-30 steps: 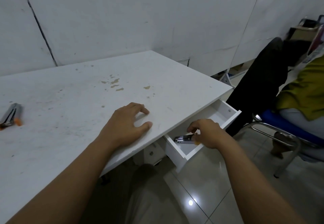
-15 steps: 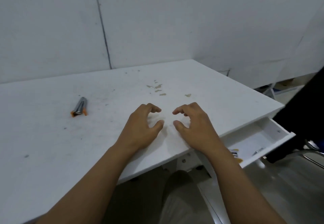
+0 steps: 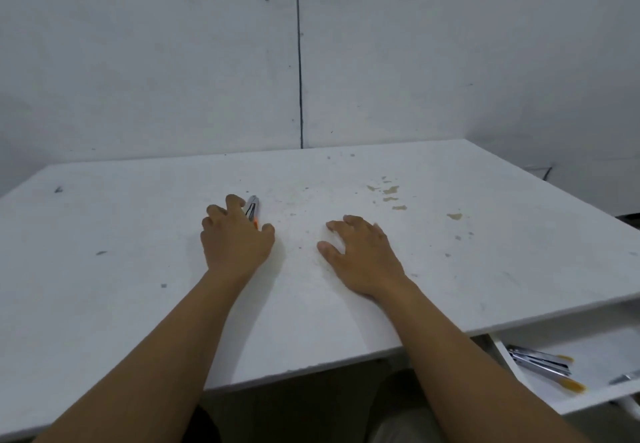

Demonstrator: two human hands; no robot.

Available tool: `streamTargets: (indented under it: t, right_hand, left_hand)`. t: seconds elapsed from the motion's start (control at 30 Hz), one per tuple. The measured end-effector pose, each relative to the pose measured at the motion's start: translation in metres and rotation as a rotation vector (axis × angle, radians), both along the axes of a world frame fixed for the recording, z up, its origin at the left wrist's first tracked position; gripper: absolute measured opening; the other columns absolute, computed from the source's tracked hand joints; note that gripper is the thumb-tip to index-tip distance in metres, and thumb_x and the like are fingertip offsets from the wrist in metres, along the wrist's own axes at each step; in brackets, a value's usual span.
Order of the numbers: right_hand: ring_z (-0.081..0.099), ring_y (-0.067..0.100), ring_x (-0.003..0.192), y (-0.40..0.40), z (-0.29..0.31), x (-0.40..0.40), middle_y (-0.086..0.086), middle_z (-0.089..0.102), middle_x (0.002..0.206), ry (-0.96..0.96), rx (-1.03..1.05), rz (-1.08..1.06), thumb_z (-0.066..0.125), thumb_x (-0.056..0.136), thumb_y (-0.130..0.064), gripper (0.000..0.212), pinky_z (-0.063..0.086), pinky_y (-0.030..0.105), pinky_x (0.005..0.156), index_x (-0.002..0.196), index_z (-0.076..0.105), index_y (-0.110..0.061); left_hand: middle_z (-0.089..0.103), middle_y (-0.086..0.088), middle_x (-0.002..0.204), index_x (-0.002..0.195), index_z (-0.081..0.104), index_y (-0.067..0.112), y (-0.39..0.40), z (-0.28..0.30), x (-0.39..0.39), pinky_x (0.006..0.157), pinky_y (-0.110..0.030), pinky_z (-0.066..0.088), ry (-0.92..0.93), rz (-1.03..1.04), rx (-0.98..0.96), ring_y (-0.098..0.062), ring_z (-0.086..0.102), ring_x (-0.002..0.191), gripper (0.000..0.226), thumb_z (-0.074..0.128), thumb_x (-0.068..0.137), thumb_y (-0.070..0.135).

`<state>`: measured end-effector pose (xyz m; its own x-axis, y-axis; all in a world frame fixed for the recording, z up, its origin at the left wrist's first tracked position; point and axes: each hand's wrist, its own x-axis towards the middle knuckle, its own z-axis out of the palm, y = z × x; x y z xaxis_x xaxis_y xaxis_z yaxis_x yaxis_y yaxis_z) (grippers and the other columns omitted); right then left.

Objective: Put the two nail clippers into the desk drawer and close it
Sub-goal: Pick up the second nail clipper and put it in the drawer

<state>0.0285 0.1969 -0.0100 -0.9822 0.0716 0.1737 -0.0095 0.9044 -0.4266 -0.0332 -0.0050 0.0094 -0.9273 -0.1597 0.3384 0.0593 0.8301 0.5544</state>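
White desk [image 3: 104,304]: worn top, grey scuffs; landmark for all below.
L hand [image 3: 235,238]: on desk centre, forearm stretched forward from near edge; fingers [image 3: 216,212] curled down over 2nd clipper, thumb out to the R side. Looks like it's closing on the clipper, but can't tell if it's actually gripped or only touched.
2nd clipper [image 3: 252,210]: silver w/ orange end, lying on desk centre under L fingertips, tip pointing away toward wall; near half hidden by the hand.
R hand [image 3: 360,255]: on desk just R of L hand, palm down, fingers loosely bent, thumb out to the L; nothing in it, heel resting on the top.
Tan stains [image 3: 391,193]: desk far-R part, past R hand, small patches.
Drawer [image 3: 588,404]: under desk R near corner, pulled out; white inside; R side cut off by frame edge, back part hidden under desk top.
1st clipper [image 3: 543,366]: in drawer, L part of it, silver w/ orange-yellow ends, lying flat at a slant.
Metal bit [image 3: 627,377]: in drawer at frame's R edge, mostly cut off, can't ID.
Wall [image 3: 173,61]: grey-white panels behind desk, dark vertical seam.
Legs: below desk near edge, dark, hard to make out.
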Motion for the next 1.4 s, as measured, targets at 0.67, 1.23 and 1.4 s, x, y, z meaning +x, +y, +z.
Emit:
streamTargets:
  t: [0.67,1.23,1.4]
  right_hand:
    - [0.024,0.011,0.152,0.007,0.000,0.002,-0.005,0.033,0.163,0.025,-0.039,0.023,0.042,0.096,-0.057,0.056,0.007,0.037,0.126,0.146,0.047,-0.033]
    - [0.026,0.014,0.152,0.060,0.018,0.038,-0.004,0.031,0.165,-0.073,-0.012,-0.026,0.043,0.097,-0.060,0.060,0.016,0.039,0.124,0.150,0.044,-0.032]
    - [0.018,0.010,0.154,0.141,0.019,0.091,-0.007,0.023,0.167,-0.148,0.011,-0.149,0.041,0.098,-0.059,0.061,0.010,0.036,0.125,0.154,0.037,-0.034]
  left_hand:
    - [0.058,-0.009,0.090,0.111,0.072,0.001,-0.026,0.054,0.018,0.062,-0.025,0.042,-0.759,-0.790,1.716,-0.021,0.052,0.073,0.037,0.062,0.092,0.030]
    - [0.074,0.010,0.089,0.098,0.074,0.020,0.039,0.048,0.069,0.060,-0.022,0.053,0.438,-0.555,0.408,-0.011,0.069,0.074,0.020,0.081,0.082,0.031]
    - [0.068,0.007,0.091,0.097,0.074,0.016,0.077,0.039,0.082,0.062,-0.023,0.050,0.544,-0.702,0.256,-0.009,0.062,0.076,0.023,0.083,0.079,0.027]
